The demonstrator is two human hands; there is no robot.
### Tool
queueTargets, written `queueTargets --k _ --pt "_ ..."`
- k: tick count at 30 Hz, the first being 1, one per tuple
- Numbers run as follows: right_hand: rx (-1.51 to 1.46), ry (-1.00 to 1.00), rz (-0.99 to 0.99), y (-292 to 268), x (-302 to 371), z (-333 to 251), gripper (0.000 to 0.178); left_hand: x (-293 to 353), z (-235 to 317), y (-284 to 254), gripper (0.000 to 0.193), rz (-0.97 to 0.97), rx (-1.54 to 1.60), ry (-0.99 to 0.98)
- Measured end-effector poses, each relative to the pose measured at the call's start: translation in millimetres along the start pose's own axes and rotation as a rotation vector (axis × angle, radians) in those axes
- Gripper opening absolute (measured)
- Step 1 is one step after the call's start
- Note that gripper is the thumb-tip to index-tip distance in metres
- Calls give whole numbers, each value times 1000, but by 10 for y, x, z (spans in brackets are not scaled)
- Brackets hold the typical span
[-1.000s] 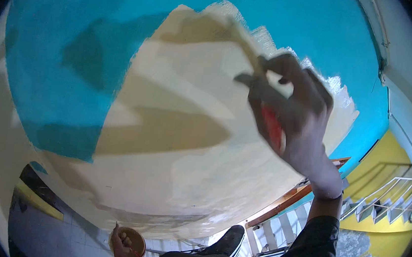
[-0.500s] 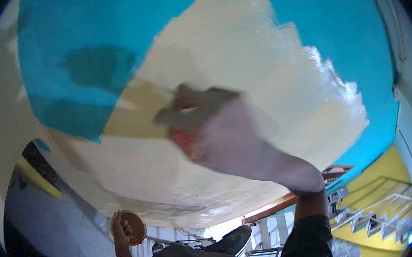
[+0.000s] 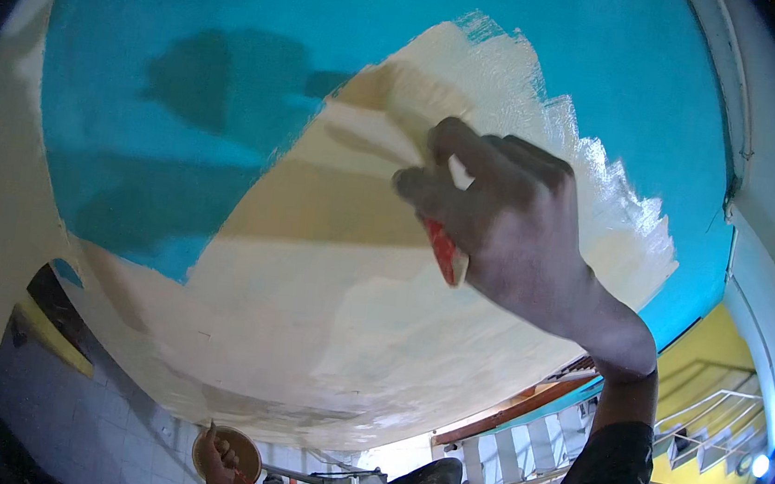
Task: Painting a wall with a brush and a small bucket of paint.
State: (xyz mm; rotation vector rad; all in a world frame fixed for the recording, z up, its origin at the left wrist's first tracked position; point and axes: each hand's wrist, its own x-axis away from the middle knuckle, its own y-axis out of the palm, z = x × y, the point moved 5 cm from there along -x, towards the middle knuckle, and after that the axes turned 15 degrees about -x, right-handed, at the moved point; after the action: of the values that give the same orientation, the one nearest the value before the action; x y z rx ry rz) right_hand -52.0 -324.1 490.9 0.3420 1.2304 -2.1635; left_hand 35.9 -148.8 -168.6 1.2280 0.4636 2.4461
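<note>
My right hand (image 3: 521, 213) is closed around a paintbrush (image 3: 444, 250) with a red handle. Its bristles, coated in cream paint, press on the wall near the upper left edge of a cream-painted patch (image 3: 309, 281). Turquoise wall (image 3: 353, 15) borders that patch above and on both sides, with a ragged, wet-looking edge at the upper right. Low at the left, my left hand (image 3: 219, 462) grips the rim of a round brown paint pot (image 3: 246, 448). The pot's contents are hard to make out.
A white-railed staircase (image 3: 716, 418) stands by a yellow wall (image 3: 714, 343) at the right. A pipe (image 3: 745, 109) runs along the wall's right side. Below lie a tiled floor (image 3: 126, 441), my dark shoe (image 3: 434, 480) and a slatted light-coloured structure (image 3: 516, 455).
My right hand has moved up and to the right across the wall with the paintbrush. The left hand still holds the pot, which sits slightly lower in the picture.
</note>
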Motion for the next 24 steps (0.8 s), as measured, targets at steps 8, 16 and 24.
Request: queueTargets --k 8,16,24 --pt "-57 93 237 -385 -206 40 23 184 59 -76 49 54 -26 6" --pt "-286 -54 -46 1060 -18 -697 17 283 283 71 44 212 -159 56" --pt "-342 126 286 -84 -216 -174 24 215 -12 -442 50 258 13 -15"
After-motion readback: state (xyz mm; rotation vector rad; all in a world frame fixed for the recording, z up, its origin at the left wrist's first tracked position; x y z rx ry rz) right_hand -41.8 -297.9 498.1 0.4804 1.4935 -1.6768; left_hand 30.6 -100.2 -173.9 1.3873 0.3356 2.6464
